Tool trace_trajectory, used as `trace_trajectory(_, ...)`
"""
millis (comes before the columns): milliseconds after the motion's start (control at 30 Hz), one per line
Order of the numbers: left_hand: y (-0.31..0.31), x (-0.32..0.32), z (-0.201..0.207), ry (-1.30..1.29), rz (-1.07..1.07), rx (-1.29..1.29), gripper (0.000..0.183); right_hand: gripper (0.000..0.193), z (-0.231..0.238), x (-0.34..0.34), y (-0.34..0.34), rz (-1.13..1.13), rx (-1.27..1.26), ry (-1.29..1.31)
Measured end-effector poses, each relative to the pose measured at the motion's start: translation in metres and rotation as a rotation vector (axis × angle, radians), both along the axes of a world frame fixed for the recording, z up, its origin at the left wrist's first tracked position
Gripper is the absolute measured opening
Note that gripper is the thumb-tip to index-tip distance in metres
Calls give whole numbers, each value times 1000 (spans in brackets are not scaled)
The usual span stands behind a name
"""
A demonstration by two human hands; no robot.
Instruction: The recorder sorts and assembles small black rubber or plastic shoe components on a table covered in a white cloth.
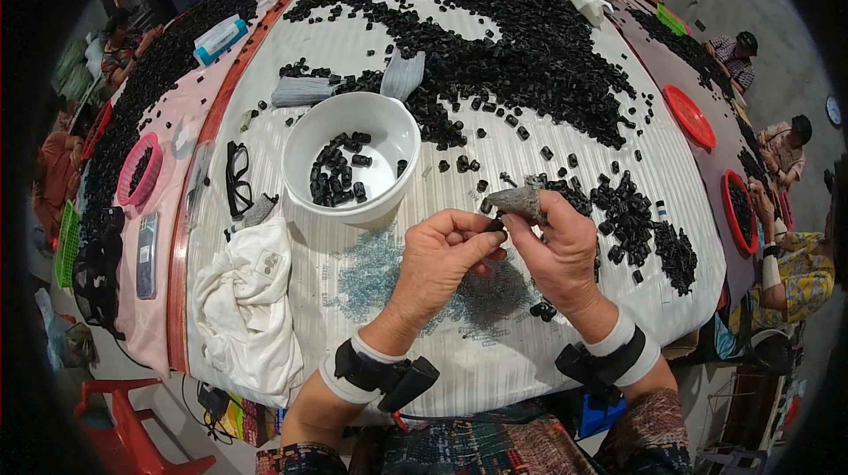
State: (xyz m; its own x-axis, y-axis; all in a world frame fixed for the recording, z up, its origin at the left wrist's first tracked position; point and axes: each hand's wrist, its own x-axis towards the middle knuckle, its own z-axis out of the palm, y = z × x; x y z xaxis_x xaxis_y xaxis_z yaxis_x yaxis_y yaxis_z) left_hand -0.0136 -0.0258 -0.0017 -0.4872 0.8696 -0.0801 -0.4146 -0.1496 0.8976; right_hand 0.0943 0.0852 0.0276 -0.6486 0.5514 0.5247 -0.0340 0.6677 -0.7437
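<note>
Both hands meet over the near middle of the table. My left hand (444,250) and my right hand (564,250) pinch a small black plastic part (496,224) between them; the fingers partly hide it. A grey cloth finger cover (519,202) sits on my right index finger. Under the hands spreads a patch of small, thin bluish-clear pieces (375,276), too fine to make out. Right of my right hand lie a heap of black plastic parts (625,217) and a bunch of slimmer black pieces (677,256). A white bowl (396,135) beyond my left hand holds several black barrel-shaped parts (334,177).
A large spread of black parts (530,60) covers the far table. Black glasses (237,179), a white cloth (247,298) and grey fabric pieces (402,76) lie around the bowl. Other people (786,153) sit along both sides, near red trays (689,117). A red chair (132,426) stands lower left.
</note>
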Motion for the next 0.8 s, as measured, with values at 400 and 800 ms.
trace_trajectory(400,-1,2,0,23,12,1,15,15,5,7,0,28,140,-71)
trace_trajectory(800,0,0,-1,48,-6,-7,14,14,-2,4,-1,15,-29,-32)
